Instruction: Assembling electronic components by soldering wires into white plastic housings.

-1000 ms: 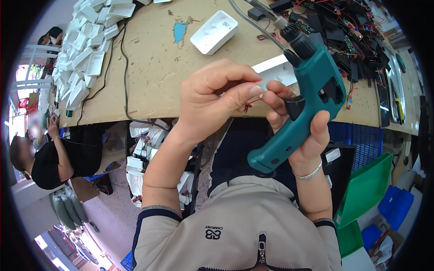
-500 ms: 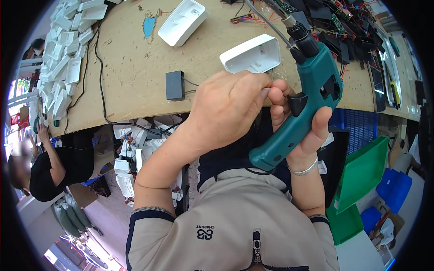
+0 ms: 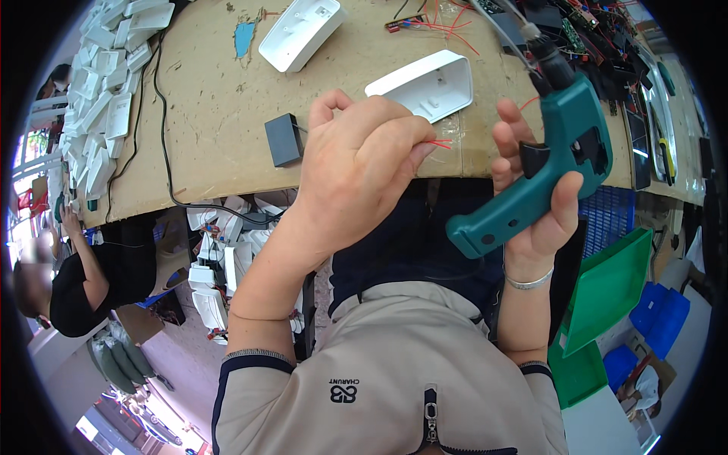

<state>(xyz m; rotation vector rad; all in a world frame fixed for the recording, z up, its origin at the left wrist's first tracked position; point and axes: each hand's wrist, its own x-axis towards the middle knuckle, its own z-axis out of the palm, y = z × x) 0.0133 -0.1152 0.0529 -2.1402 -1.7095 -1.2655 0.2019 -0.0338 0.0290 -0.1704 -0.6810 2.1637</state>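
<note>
L hand (image 3: 360, 159) pinches red wires (image 3: 441, 142) tight, nr side of white housing (image 3: 449, 80) on bench (image 3: 220, 129); R hand (image 3: 538, 233) clasps teal power tool (image 3: 557, 171), fingertips off handle. Loose hold could let tool tip, poss. snagging wires.

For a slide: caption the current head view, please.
Left hand pinches red wires; right hand holds a teal pistol-grip tool.

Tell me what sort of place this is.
Probably an electronics assembly workshop: the right hand holds a teal pistol-shaped tool, white plastic casings lie heaped at the left of the worktable, and circuit boards are piled at the right.
</note>
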